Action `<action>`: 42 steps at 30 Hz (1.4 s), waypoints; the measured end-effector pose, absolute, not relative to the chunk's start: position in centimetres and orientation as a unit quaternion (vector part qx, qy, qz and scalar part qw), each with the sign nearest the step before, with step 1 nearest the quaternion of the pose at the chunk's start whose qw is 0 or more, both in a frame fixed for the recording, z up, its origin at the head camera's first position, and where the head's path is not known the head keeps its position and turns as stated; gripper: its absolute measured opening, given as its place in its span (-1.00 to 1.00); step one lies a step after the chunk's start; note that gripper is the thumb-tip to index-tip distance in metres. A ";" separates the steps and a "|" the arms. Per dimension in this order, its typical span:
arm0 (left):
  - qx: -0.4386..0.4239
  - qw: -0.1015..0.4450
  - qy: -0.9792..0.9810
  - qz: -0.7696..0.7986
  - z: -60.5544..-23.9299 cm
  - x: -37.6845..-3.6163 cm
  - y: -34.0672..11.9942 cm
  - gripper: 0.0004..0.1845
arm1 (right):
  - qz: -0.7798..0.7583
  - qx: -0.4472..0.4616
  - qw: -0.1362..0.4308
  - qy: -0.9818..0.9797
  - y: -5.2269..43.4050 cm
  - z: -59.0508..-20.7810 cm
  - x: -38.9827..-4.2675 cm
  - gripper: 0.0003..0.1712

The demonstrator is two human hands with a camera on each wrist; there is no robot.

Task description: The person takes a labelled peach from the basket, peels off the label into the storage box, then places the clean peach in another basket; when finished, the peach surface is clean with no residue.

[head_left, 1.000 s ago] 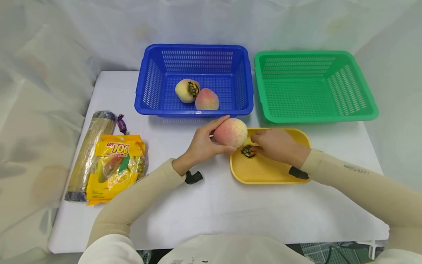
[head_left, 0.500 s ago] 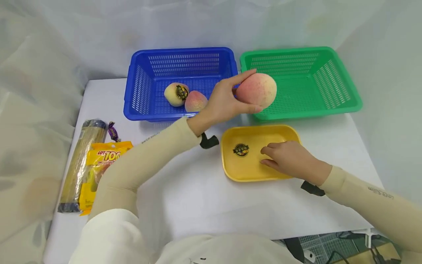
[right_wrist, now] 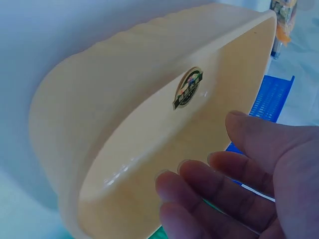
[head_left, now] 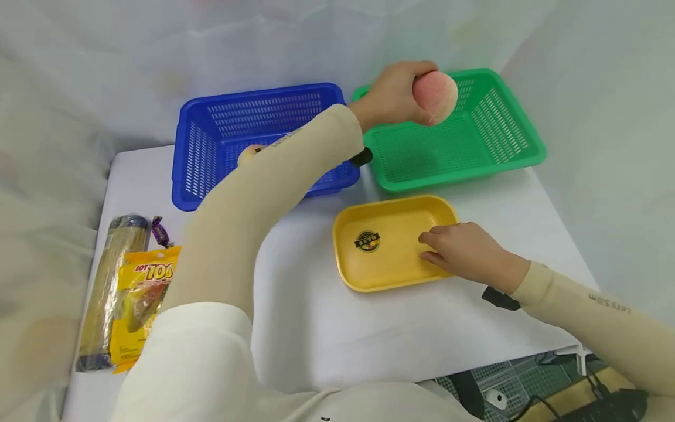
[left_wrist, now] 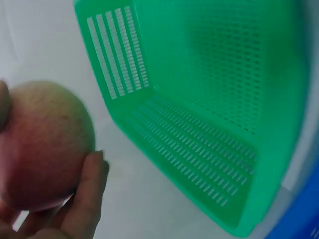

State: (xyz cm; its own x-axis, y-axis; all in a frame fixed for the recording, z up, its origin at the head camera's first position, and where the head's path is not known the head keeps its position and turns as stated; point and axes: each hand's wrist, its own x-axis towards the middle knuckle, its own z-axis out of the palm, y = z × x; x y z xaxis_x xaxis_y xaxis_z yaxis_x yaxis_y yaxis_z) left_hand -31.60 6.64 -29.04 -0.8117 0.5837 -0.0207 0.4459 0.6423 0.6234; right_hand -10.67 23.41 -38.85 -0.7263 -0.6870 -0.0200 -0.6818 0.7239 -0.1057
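Note:
My left hand (head_left: 392,97) grips a pink peach (head_left: 435,97) and holds it in the air over the green basket (head_left: 519,155), near its far left corner. In the left wrist view the peach (left_wrist: 42,152) sits at the left with my fingers (left_wrist: 89,199) curled under it, the green basket (left_wrist: 239,124) below. My right hand (head_left: 464,252) rests with relaxed fingers inside the yellow tray (head_left: 369,278), at its right side. A round sticker (head_left: 367,241) lies on the tray floor. The right wrist view shows the yellow tray (right_wrist: 99,129) and sticker (right_wrist: 188,88) beyond my fingers (right_wrist: 209,184).
A blue basket (head_left: 190,158) stands left of the green one; my left arm hides most of its inside, with a bit of a peach (head_left: 248,154) showing. At the table's left edge lie a yellow snack bag (head_left: 139,299), a long noodle pack (head_left: 108,281) and a wrapped candy (head_left: 160,231).
My left hand has lifted the peach from beside the yellow tray and carried it up and to the right, over the green basket. My right hand has slid to the tray's right side.

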 end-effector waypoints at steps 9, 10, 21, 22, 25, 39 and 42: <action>0.249 0.212 0.911 0.251 -31.0 -34.1 7.8 -0.28 | -0.048 -0.348 0.033 0.936 23.4 -39.6 -9.9 -0.78; 0.242 0.228 0.910 0.247 -31.2 -34.1 7.7 -0.24 | -0.046 -0.344 0.036 0.937 23.5 -39.7 -9.9 -0.78; 0.239 0.328 0.904 0.135 -32.0 -34.7 7.2 -0.20 | -0.055 -0.356 0.044 0.932 22.5 -39.7 -9.5 -0.81; 0.239 0.330 0.904 0.128 -32.1 -34.6 7.2 -0.22 | -0.058 -0.358 0.045 0.931 22.3 -39.6 -9.4 -0.82; 0.234 0.336 0.905 0.115 -32.6 -34.4 7.1 -0.29 | -0.070 -0.362 0.051 0.928 21.9 -39.0 -9.2 -0.80; 0.270 0.316 0.904 0.096 -33.0 -32.3 8.5 -0.89 | -0.071 -0.349 0.077 0.931 22.3 -38.5 -8.6 -0.77; 0.263 0.323 0.905 0.086 -32.8 -32.2 8.3 -0.53 | -0.070 -0.350 0.077 0.931 22.3 -38.5 -8.6 -0.78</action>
State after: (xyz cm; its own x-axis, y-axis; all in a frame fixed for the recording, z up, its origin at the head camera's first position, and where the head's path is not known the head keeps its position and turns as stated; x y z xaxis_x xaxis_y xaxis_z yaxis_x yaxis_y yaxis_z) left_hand -32.24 8.34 -32.78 -0.6522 0.5321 -0.5400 0.4210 0.8466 0.3258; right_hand -8.56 22.30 -38.46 -0.7439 -0.6617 -0.0938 -0.6403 0.7459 -0.1836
